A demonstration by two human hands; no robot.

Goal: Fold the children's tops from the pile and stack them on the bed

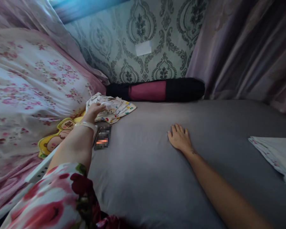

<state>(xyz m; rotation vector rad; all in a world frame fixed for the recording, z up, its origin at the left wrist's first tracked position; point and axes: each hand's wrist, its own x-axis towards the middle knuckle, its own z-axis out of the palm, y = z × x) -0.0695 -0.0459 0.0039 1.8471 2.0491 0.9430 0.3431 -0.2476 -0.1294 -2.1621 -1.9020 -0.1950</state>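
My left hand (pixel 95 110) is on the patterned cloth (pixel 114 108), its fingers bent into the fabric; I cannot tell whether they pinch it. The cloth lies crumpled on the bed (pixel 143 159), near the bolster (pixel 154 90) and phone (pixel 103 138). My right hand (pixel 180 137) rests palm down, fingers slightly spread.

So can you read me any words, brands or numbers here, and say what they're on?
No text is clear enough to quote.
Yellow cartoon-pig item: small character, too blurred to read.
Dark device: pixelated, unreadable.
Right wrist: small dark marks, too small to tell.
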